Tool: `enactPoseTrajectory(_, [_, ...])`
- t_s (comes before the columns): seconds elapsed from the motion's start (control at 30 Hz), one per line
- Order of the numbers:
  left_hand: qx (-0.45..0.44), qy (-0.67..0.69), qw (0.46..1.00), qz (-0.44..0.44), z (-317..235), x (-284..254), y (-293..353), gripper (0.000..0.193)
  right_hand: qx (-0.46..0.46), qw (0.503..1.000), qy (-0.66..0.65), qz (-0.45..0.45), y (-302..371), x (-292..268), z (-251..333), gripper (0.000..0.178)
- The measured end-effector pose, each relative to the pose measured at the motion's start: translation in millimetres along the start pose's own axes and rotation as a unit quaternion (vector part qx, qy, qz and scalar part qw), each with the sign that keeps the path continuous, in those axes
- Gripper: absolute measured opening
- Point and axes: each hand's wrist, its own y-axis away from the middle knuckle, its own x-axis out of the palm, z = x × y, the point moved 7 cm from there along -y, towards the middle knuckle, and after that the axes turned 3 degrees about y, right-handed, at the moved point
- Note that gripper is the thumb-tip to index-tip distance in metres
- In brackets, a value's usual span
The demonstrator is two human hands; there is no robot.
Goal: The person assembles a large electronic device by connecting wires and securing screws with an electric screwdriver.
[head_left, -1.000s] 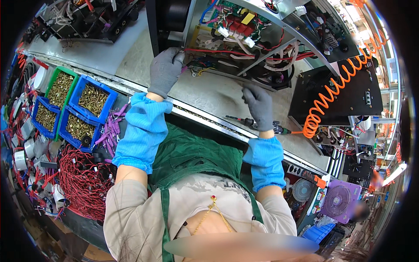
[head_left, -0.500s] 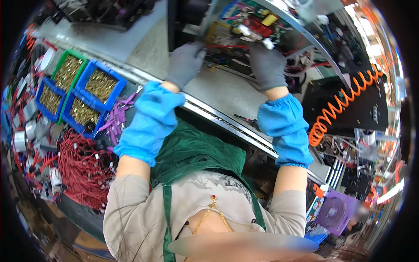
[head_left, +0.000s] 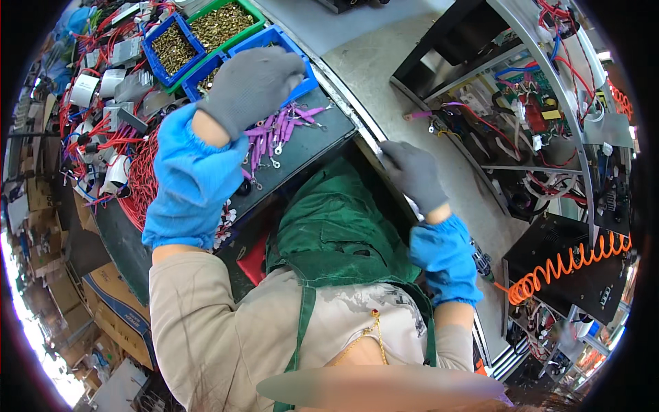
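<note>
My left hand (head_left: 255,86), in a grey glove, is over the blue bin (head_left: 278,42) at the back left. Its fingers bend down toward that bin and are mostly hidden under the hand. Just in front of it lie purple-sleeved cables with ring terminals (head_left: 278,134) on the dark bench. Beside the metal rail (head_left: 350,110) is my right hand (head_left: 414,175), also gloved in grey, its fingers loosely spread and nothing visible in them. To the right stands an open metal cabinet (head_left: 473,103) with boards and wiring; a purple-sleeved lead (head_left: 419,115) sticks out at its edge.
Small brass parts fill a green bin (head_left: 223,27) and a smaller blue bin (head_left: 175,44). Bundles of red wire (head_left: 141,182) and white components (head_left: 86,89) crowd the left side. An orange coiled hose (head_left: 549,275) runs along the right over a black panel (head_left: 559,257).
Both hands have left the cabinet. My left hand has swung left to the bins, my right hand down and back to the rail. The view has turned toward the left bench.
</note>
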Motion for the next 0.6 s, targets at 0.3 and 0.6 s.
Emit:
enactPoseTrajectory(0.3, [-0.016,-0.061,0.964,0.257,-22,64,72,0.024,0.003,0.999,0.03,0.03,-102,65,65,0.02])
enactPoseTrajectory(0.6, [-0.175,0.019,0.974,0.143,122,-42,61,0.031,-0.003,0.996,-0.066,-0.054,-90,50,60,0.015])
